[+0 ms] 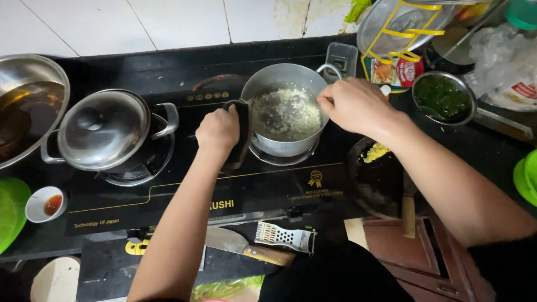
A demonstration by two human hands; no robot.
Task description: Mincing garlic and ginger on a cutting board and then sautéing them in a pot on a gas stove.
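Note:
A steel pot [272, 84] stands on the right burner of a black gas stove [184, 193], with pale chopped bits [285, 113] frying inside. My left hand [219, 130] grips the pot's left handle through a black cloth [244, 128]. My right hand [355, 105] is closed at the pot's right rim, seemingly on a utensil whose white end [385, 89] shows beyond the knuckles; the rest of it is hidden.
A lidded steel pot [103, 130] sits on the left burner, a wok of brown liquid [25, 109] beyond it. A bowl of chopped greens [443, 96], a dark board [376, 176], a knife [235, 243], a grater [286, 236] and a small sauce dish [46, 204] surround the stove.

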